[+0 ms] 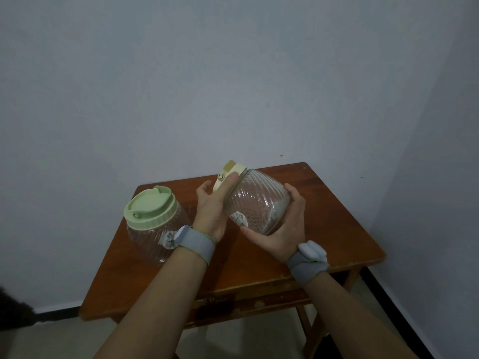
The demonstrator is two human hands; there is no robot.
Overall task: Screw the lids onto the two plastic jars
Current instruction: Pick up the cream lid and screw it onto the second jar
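Observation:
A clear ribbed plastic jar (259, 203) is held tilted above the table, its mouth pointing up and to the left. A cream lid (238, 169) sits on that mouth. My left hand (215, 203) wraps around the lid's rim. My right hand (282, 229) cups the jar's base from below and from the right. A second ribbed jar (153, 239) stands on the table's left side, with a pale green lid (150, 206) on top of it. Both wrists wear grey bands.
The small brown wooden table (324, 229) stands against a pale wall, with its front edge near my forearms. A dark shape (13, 309) lies on the floor at the far left.

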